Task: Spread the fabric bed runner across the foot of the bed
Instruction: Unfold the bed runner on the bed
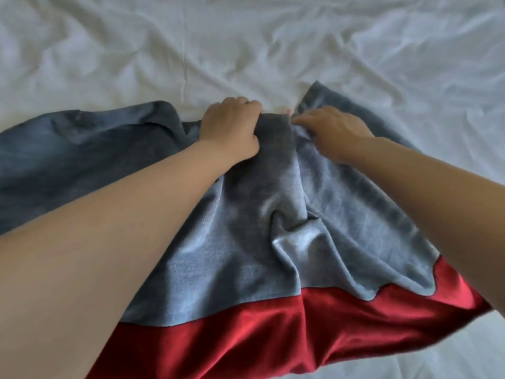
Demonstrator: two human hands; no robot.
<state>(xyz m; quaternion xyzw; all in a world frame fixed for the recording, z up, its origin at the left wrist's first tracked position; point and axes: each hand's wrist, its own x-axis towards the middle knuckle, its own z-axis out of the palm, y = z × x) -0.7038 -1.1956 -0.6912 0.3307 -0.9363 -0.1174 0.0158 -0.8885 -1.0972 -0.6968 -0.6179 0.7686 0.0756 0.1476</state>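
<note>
The runner (grey, with a red band along its near side) is seen lying rumpled on the white sheet. Its far edge is gripped in a bunched fold by the left hand and the right hand, which are held close together with fingers curled into the cloth. The fingertips are buried in the fold, the runner's left end is cut off by the frame, and parts of it are covered by the forearms.
</note>
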